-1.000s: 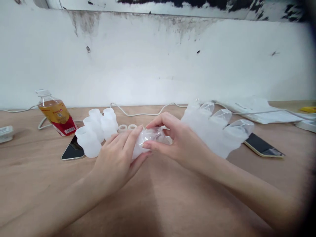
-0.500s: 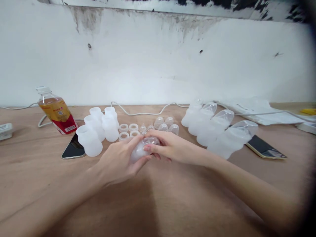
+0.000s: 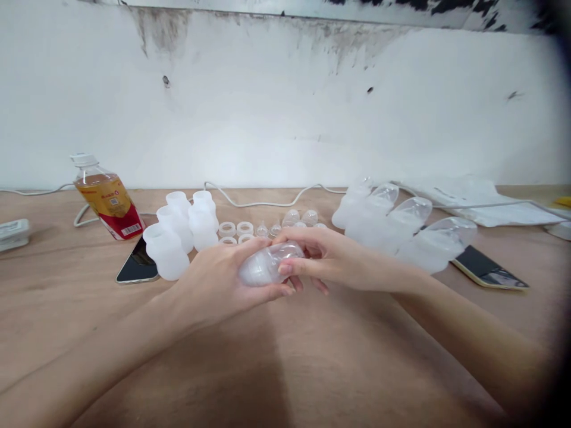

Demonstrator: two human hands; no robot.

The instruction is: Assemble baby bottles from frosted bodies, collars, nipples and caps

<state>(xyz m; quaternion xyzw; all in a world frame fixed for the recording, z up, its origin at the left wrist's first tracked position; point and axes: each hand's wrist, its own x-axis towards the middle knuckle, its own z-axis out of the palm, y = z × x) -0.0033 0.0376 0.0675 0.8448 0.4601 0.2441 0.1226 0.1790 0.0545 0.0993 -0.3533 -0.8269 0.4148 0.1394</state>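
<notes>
We hold a bottle [image 3: 259, 270] tilted nearly on its side, over the middle of the table [image 3: 285, 362]; we can't tell whether it touches the wood. Our left hand [image 3: 218, 276] curls around the frosted body, while our right hand [image 3: 328, 255] pinches the clear cap [image 3: 292, 251], some fingertips hidden behind it. We judge it light and a little slippery, the body perhaps soft enough to dent and the cap stiffer, so the body's waist and the cap's sides look like the best holds. Beyond our fingers sit rings [image 3: 227, 229], teats [image 3: 262, 229] and loose caps [image 3: 291, 217]. Open bodies [image 3: 167, 255] stand to the left, capped bottles [image 3: 430, 241] to the right, and the wall [image 3: 267, 119] closes the back edge. The roomiest side is toward us.
</notes>
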